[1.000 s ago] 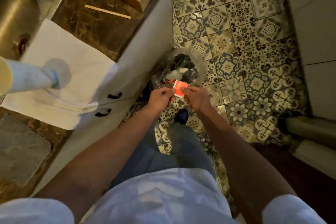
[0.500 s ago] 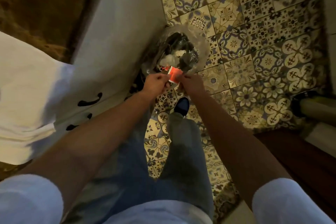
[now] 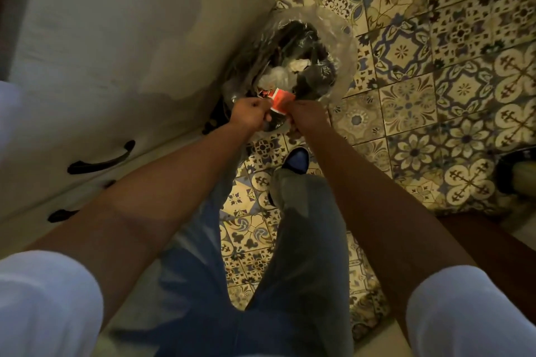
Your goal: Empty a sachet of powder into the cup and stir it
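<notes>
The sachet (image 3: 280, 101), red-orange with a white band, is held between both hands above the open mouth of a waste bin (image 3: 345, 46) lined with a clear plastic bag. The left hand (image 3: 251, 115) is closed into a loose fist and pinches the left edge of the sachet with its fingertips. The right hand (image 3: 307, 114) pinches the right edge in the same way. The two hands are close together, with only the small packet between them. It looks like a tearing grip, but I cannot see if the top is already torn open, because the fingers cover the edges.

Below the hands stands the bin, with crumpled paper and dark waste inside. It stands on the patterned tile floor (image 3: 435, 95), just beside the white cabinet front (image 3: 130, 52) with its dark handles (image 3: 101, 158). One blue shoe (image 3: 295, 158) and the jeans of the person are under the arms.

No cup shows in this view, so I judge that the step in hand is the opening of the sachet over the bin, and the pouring is not yet done. The next move asks for a clean tear, letting the torn strip fall into the bin, and keeping the open sachet upright so that no powder is lost while it is carried to the cup.
</notes>
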A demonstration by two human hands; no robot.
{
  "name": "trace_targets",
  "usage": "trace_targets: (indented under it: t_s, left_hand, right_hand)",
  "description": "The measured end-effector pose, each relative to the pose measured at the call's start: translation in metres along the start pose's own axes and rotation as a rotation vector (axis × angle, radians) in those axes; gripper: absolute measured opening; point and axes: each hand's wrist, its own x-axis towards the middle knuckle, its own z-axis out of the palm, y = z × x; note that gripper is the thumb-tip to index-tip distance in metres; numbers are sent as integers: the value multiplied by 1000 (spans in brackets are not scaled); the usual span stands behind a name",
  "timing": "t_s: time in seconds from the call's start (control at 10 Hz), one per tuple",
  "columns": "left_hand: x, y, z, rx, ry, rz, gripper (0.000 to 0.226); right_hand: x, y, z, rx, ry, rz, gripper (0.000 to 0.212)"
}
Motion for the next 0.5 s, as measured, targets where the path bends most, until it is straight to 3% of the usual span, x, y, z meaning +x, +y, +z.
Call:
trace_targets:
  t_s: [0.3, 0.5]
  left_hand:
    - [10, -16, -15, 210, 13, 128, 28]
    - [-11, -11, -23, 145, 47, 123, 41]
  right_hand:
    - [4, -6, 9, 45, -92, 86, 32]
    - [-28, -15, 3, 26, -72, -14, 20]
